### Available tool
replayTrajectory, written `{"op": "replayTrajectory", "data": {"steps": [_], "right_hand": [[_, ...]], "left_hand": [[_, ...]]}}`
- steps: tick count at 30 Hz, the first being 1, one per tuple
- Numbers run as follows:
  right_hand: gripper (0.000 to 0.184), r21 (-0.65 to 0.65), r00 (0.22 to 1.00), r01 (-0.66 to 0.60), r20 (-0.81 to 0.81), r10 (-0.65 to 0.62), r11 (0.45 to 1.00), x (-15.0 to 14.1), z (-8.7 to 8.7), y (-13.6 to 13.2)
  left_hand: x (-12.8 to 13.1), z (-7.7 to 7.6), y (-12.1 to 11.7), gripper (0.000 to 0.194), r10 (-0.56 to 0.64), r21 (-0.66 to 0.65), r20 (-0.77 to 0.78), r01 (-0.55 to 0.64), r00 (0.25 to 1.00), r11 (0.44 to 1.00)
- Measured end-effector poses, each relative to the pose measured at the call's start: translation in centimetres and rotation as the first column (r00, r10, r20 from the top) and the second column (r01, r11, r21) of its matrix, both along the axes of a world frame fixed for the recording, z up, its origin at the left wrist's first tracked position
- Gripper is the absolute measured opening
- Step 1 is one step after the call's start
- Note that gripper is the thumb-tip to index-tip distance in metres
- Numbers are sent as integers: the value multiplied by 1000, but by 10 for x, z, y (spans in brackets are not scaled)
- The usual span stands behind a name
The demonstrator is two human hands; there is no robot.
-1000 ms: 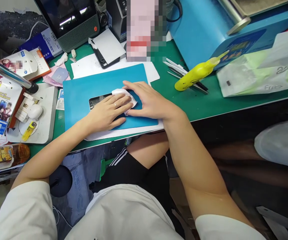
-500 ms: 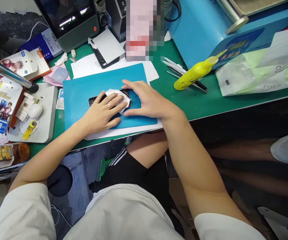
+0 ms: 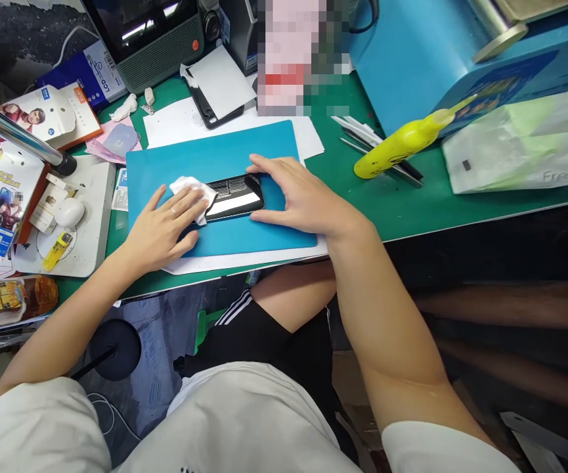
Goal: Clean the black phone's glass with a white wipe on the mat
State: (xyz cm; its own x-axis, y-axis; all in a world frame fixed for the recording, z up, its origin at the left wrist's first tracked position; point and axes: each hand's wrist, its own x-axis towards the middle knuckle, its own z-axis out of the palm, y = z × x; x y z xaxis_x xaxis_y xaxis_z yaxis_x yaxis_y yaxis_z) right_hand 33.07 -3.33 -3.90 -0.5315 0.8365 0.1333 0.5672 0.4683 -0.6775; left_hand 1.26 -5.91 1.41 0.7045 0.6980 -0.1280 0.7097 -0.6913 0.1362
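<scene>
A black phone [image 3: 234, 196] lies screen-up on a blue mat [image 3: 165, 164] on the green bench. My left hand [image 3: 163, 226] lies flat, fingers spread, pressing a white cloth [image 3: 192, 188] onto the phone's left end. My right hand [image 3: 296, 194] rests at the phone's right end, with fingers along its top edge and thumb along its bottom edge, holding it still. The phone's left part is hidden under the cloth and my fingers.
A yellow squeeze bottle [image 3: 402, 141] and metal tweezers [image 3: 362, 135] lie to the right, in front of a blue machine [image 3: 412, 52]. A plastic bag [image 3: 520, 151] is at far right. Boxes, a white pad [image 3: 91, 217] with a yellow lighter [image 3: 56, 249] crowd the left. Another phone [image 3: 209, 98] lies behind.
My left hand slid the white cloth leftward across the phone, from its right end to its left end, uncovering the glossy screen. My right hand stayed at the phone's right end.
</scene>
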Motion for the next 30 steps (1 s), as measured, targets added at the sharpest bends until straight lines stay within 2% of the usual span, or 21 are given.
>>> {"op": "replayTrajectory", "data": {"steps": [4, 9, 16, 20, 24, 27, 30], "right_hand": [[93, 6, 1000, 9, -6, -9, 1000, -1, 1, -1], [93, 11, 1000, 5, 0, -5, 1000, -1, -1, 0], [92, 20, 1000, 4, 14, -5, 1000, -1, -2, 0], [93, 29, 1000, 8, 13, -8, 1000, -2, -1, 0], [93, 42, 1000, -11, 18, 10, 999, -2, -2, 1], [101, 49, 1000, -13, 20, 12, 999, -1, -6, 2], [106, 54, 1000, -4, 22, 2, 999, 0, -10, 2]], "left_hand": [[-17, -1, -20, 72, 28, -35, 8, -27, 1000, 999], [-17, -5, -36, 73, 34, -13, 21, -34, 999, 999], [1, -7, -21, 79, 120, 6, -1, -120, 993, 993], [10, -10, -11, 84, 113, 3, 14, -113, 994, 994], [34, -18, -2, 87, 29, 3, 72, -29, 997, 1000], [64, -26, 7, 85, -80, 24, 120, 78, 990, 997], [91, -31, 12, 83, -119, 49, 118, 114, 986, 992]]}}
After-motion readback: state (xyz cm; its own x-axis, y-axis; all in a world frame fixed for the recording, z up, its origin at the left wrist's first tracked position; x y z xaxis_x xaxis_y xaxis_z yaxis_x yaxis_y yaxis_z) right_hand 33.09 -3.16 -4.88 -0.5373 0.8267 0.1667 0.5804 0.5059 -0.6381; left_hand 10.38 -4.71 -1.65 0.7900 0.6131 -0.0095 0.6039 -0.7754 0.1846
